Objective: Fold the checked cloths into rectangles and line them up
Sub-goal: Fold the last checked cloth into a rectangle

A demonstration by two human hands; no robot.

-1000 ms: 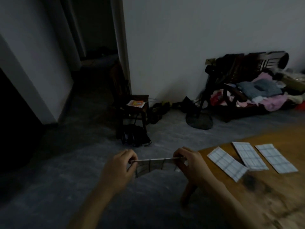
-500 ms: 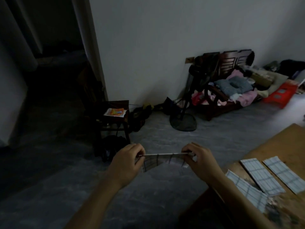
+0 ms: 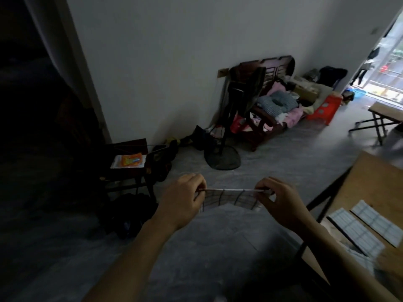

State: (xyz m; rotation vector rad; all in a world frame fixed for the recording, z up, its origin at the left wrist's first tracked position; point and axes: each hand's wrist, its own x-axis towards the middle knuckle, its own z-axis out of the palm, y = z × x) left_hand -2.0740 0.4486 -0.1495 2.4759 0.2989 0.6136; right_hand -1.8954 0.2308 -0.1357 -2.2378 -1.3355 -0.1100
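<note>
A checked cloth [image 3: 231, 198] hangs in the air over the floor, stretched flat between my two hands. My left hand [image 3: 183, 200] pinches its left end and my right hand [image 3: 281, 203] pinches its right end. The lower layer sags below the taut top edge. On the wooden table [image 3: 375, 184] at the right lie two folded checked cloths, one [image 3: 355, 232] nearer me and one [image 3: 377, 222] beside it, side by side. My right forearm hides the table's near part.
A dark stool with an orange packet [image 3: 128, 161] stands left of my hands, dark bags under it. A standing fan [image 3: 222, 158] and a wooden bench piled with clothes [image 3: 277, 105] line the wall. A red plastic stool [image 3: 325, 109] and another table [image 3: 386, 114] are far right.
My view has swung to the right, so the room's right side and doorway show. Both hands keep holding the cloth stretched, and the table with the folded cloths sits further right in view.
</note>
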